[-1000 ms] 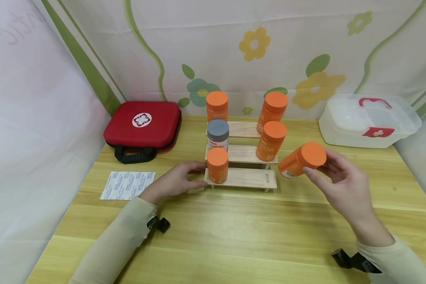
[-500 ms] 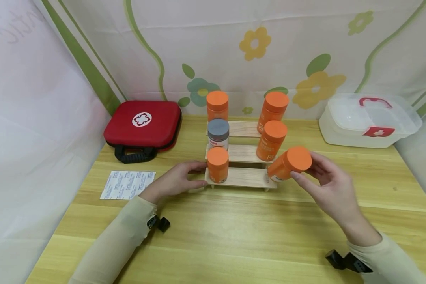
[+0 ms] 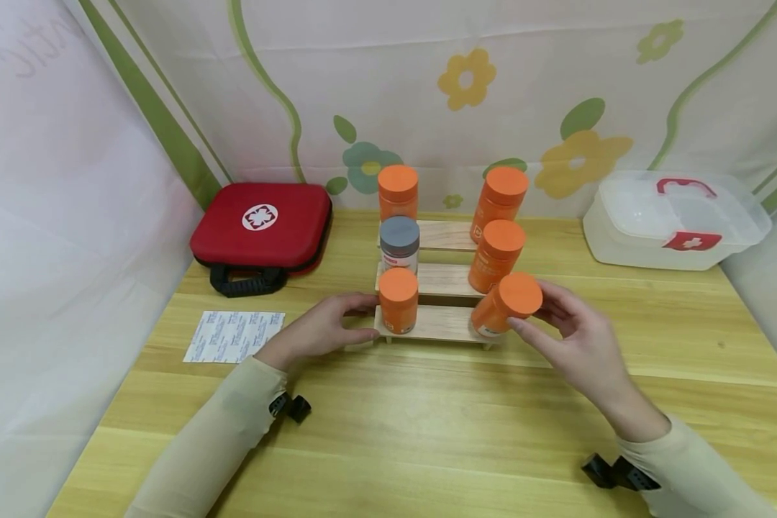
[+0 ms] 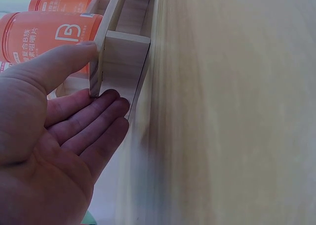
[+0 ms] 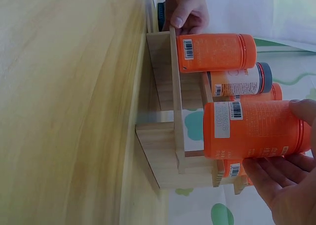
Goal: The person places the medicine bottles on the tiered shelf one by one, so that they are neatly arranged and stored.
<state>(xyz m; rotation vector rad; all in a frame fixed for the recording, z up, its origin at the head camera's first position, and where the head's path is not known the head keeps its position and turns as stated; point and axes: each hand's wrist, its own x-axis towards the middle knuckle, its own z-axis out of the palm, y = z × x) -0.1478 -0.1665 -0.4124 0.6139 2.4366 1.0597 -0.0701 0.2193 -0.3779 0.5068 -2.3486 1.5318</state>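
Between thumb and fingers, my right hand (image 3: 576,349) holds an orange supplement bottle (image 3: 516,296) by its side. In the right wrist view, the base of the held bottle (image 5: 254,128) is slightly above the right end of the shelf's lowest step. My left hand (image 3: 326,327) grips the left end of the three-step wooden shelf (image 3: 443,324); in the left wrist view, its thumb lies on the board's edge and its fingers touch the side panel. Another orange bottle (image 3: 398,302) stands at the left of that step. Behind it is a grey-capped bottle (image 3: 399,237).
More orange bottles stand on the upper steps, one at back left (image 3: 398,188) and two on the right, including the middle-step bottle (image 3: 495,255). A red first-aid case (image 3: 259,223) and a blister pack (image 3: 234,337) lie left. A white lidded box (image 3: 673,223) stands at right.
My right hand has carried the orange bottle leftward from beside the shelf to over the right end of the lowest step. My left hand has stayed at the shelf's left end.
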